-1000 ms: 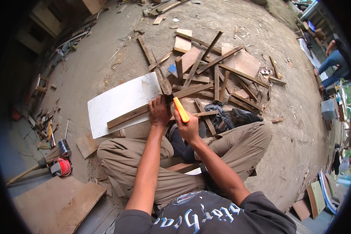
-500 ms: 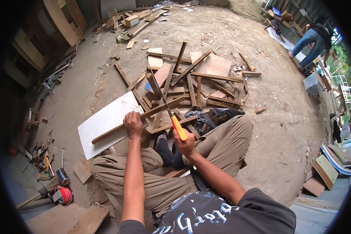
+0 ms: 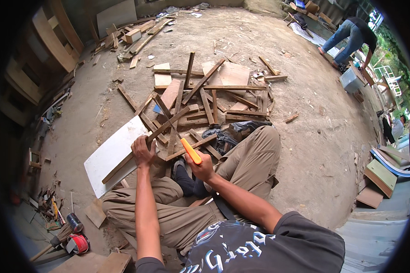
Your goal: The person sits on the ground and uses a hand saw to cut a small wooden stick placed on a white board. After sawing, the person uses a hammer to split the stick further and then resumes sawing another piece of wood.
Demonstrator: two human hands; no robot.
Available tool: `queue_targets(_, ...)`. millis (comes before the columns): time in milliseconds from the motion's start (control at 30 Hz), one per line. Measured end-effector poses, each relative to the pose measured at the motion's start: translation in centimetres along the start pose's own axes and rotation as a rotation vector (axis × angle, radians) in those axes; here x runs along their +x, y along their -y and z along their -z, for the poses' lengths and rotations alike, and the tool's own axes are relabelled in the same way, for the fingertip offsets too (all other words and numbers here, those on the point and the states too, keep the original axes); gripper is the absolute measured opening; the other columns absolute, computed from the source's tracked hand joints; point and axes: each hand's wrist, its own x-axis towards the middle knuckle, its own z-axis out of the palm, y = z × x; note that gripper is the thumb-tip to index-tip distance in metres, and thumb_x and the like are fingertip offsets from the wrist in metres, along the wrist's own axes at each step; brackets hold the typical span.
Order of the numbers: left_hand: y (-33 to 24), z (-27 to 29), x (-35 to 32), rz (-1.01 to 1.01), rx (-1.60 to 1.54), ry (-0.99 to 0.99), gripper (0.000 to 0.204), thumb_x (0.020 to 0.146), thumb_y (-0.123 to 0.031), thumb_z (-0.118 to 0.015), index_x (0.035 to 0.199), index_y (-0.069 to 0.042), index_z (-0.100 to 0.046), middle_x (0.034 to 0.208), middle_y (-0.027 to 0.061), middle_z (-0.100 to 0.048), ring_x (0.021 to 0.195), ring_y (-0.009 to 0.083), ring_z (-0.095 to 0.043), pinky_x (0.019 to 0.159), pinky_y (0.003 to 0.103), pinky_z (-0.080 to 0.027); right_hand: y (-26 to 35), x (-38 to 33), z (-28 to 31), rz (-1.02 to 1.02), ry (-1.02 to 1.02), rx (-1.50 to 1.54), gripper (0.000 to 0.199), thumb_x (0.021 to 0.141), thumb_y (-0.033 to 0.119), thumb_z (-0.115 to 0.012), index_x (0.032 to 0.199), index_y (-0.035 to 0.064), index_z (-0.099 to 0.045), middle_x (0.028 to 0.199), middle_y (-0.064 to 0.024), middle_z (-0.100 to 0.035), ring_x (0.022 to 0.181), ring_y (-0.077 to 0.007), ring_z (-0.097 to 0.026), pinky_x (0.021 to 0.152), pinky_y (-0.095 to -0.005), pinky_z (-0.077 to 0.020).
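Observation:
My right hand [image 3: 200,167] grips the orange handle of a handsaw [image 3: 191,151]. Its thin blade, seen nearly edge-on, points up and left and crosses a long wooden strip [image 3: 171,122]. Whether the teeth are in the wood cannot be made out. With fingers wrapped over the same strip, my left hand [image 3: 143,152] presses it near the right edge of a white board [image 3: 111,152]. The strip's near end lies on that board; its far end reaches over a heap of wood strips [image 3: 209,104] in front of my crossed legs.
A black plastic bag [image 3: 223,141] lies by my feet. At lower left are a can [image 3: 74,222], a red roll [image 3: 80,244] and a broom [image 3: 61,236]. Scrap boards [image 3: 378,177] lean at right. Another person [image 3: 348,38] bends near a clear plastic box [image 3: 352,81] at upper right.
The whole view has shifted, so the scene sits farther left. The saw handle has tipped slightly left, with both hands keeping their grips. The other person's arm now reaches toward the plastic box.

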Motion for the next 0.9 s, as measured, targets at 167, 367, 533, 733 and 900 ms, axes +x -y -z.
queue_targets(167, 2.1, -0.2, -1.4, -0.033, 0.047, 0.01, 0.032, 0.09, -0.021, -0.062, 0.12, -0.01, -0.06, 0.115, 0.0087, -0.061, 0.111, 0.0271, -0.056, 0.097, 0.042, -0.04, -0.2, 0.1, -0.6, -0.024, -0.035, 0.061, 0.026, 0.093, 0.021, -0.065, 0.081, -0.0014, -0.06, 0.061, -0.0132, -0.052, 0.05, -0.0195, -0.048, 0.05, -0.0341, -0.0424)
queue_targets(367, 1.7, 0.2, -0.3, -0.014, 0.048, 0.065, 0.038, 0.09, -0.025, -0.064, 0.124, -0.01, -0.061, 0.11, 0.0102, -0.062, 0.106, 0.0292, -0.057, 0.093, 0.042, -0.042, 0.4, 0.3, 0.1, 0.045, -0.031, -0.028, 0.024, 0.094, 0.02, -0.065, 0.082, -0.0009, -0.062, 0.063, -0.0099, -0.056, 0.052, -0.0176, -0.052, 0.05, -0.0311, -0.0431)
queue_targets(533, 2.1, 0.7, 0.3, 0.071, -0.01, 0.171, 0.041, 0.088, -0.023, -0.065, 0.126, -0.009, -0.058, 0.109, 0.0119, -0.062, 0.105, 0.0312, -0.058, 0.091, 0.043, -0.044, 0.4, 0.0, -0.5, 0.058, 0.017, -0.028, 0.023, 0.092, 0.021, -0.068, 0.085, -0.0005, -0.063, 0.065, -0.0137, -0.057, 0.053, -0.0234, -0.055, 0.052, -0.0332, -0.045)
queue_targets(733, 2.5, 0.8, 0.0, 0.04, 0.07, 0.114, 0.045, 0.089, -0.031, -0.065, 0.129, -0.013, -0.056, 0.121, 0.0139, -0.055, 0.115, 0.0323, -0.052, 0.097, 0.045, -0.039, 1.4, -0.1, -0.8, 0.062, 0.041, 0.023, 0.024, 0.091, 0.023, -0.068, 0.082, 0.0012, -0.061, 0.064, -0.0138, -0.054, 0.051, -0.0241, -0.047, 0.051, -0.0338, -0.043)
queue_targets(900, 2.2, 0.8, -0.4, 0.055, 0.148, 0.104, 0.043, 0.089, -0.03, -0.065, 0.128, -0.013, -0.057, 0.121, 0.0139, -0.055, 0.113, 0.0329, -0.052, 0.098, 0.045, -0.038, 2.0, 0.1, -0.4, 0.072, 0.024, 0.022, 0.025, 0.091, 0.022, -0.068, 0.081, 0.0002, -0.06, 0.063, -0.0147, -0.053, 0.051, -0.0252, -0.048, 0.05, -0.0349, -0.0423)
